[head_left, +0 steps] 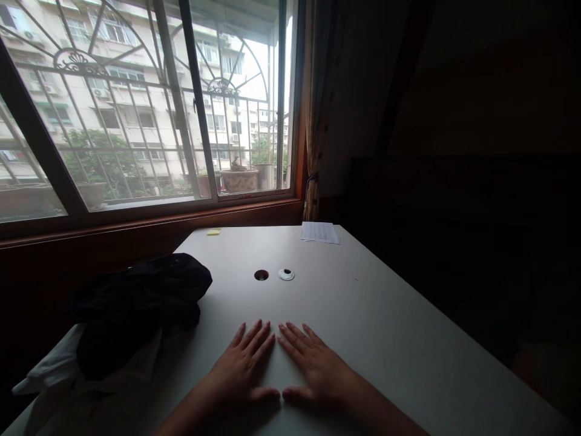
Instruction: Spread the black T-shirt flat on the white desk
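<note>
Both hands rest palm down on a white table point(385, 339), holding nothing. My left hand point(242, 366) lies with its fingers stretched out and its thumb pointing right. Beside it, my right hand point(313, 366) is spread in the same way, thumb pointing left. The two thumb tips and the index fingertips come close together at the middle. Beyond the fingertips are a round hole point(261, 275) in the tabletop and, just right of it, a white round cap point(286, 275) with a dark opening.
Dark cloth point(149, 297) lies heaped at the table's left side, over a whitish cloth or bag point(54, 363). At the far edge are papers point(320, 232) and small yellow notes point(213, 232). Behind stand a barred window point(136, 109) and a tied curtain point(313, 121). The right side is dark.
</note>
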The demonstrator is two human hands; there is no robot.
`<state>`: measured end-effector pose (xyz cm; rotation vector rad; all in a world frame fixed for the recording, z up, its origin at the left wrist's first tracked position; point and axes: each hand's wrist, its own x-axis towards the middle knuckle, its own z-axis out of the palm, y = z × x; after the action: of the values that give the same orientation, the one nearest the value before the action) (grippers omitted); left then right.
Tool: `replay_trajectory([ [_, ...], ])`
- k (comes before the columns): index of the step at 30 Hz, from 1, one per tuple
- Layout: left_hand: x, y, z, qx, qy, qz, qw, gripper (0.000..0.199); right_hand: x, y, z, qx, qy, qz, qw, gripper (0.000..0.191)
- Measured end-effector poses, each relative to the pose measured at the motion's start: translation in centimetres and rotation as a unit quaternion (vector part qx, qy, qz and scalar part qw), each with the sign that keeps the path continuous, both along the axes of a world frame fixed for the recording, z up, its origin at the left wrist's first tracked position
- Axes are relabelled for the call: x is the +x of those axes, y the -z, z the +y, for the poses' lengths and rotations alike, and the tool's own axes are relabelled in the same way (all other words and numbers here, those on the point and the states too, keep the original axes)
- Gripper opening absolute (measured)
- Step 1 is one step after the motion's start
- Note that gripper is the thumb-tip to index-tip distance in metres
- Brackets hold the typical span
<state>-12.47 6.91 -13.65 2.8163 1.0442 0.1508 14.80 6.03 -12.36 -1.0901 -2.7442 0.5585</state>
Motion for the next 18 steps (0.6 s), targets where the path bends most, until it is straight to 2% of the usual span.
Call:
replay_trajectory([
  [8, 0.18, -0.51, -0.06, -0.017, -0.007, 0.005, 1.0, 0.097, 0.01, 0.34, 0.03, 0.009, -0.002, 0.001, 1.0, 0.097],
  [18, 0.05, 0.04, 0.07, -0.003, -0.007, 0.005, 1.0, 0.098, 0.09, 0.63, -0.02, 0.021, 0.001, 0.006, 1.0, 0.095],
])
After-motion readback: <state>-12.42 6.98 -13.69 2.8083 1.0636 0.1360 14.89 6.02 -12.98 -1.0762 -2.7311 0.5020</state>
